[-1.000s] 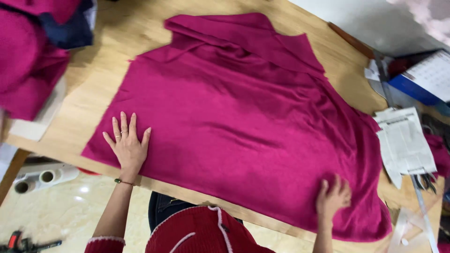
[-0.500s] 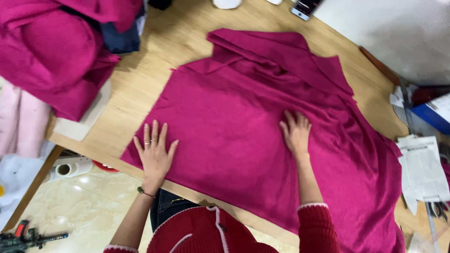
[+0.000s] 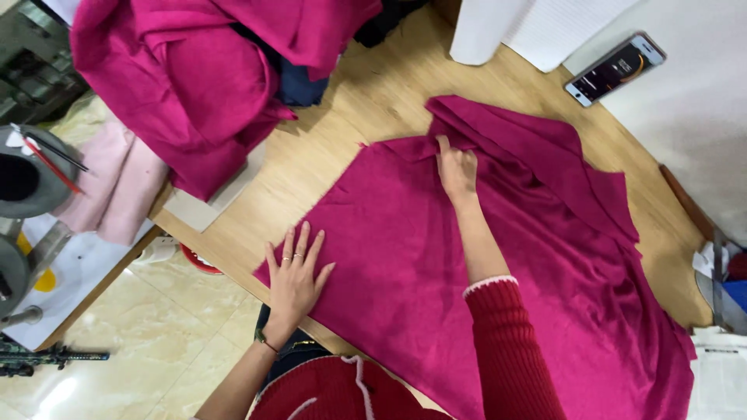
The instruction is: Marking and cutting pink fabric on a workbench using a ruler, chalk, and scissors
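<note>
Head view, left to right. Heap of magenta fabric (image 3: 194,85) piled at desk's far left corner, pink cloth (image 3: 117,183) beside it. Left hand (image 3: 296,272) flat, fingers spread, pressing the near-left corner of the magenta cloth (image 3: 560,280), which lies spread over the wooden desk (image 3: 366,101). Right hand (image 3: 457,167) pinches a fold at the cloth's far edge, fingers closed on it. Cloth looks soft, light, limp, likely to slide; best taken at edges or corners. Phone (image 3: 615,68) lies beyond, apart; nothing blocks.

Wooden table (image 3: 373,101): magenta cloth (image 3: 529,264), fabric heap (image 3: 194,70), phone (image 3: 615,68).
</note>
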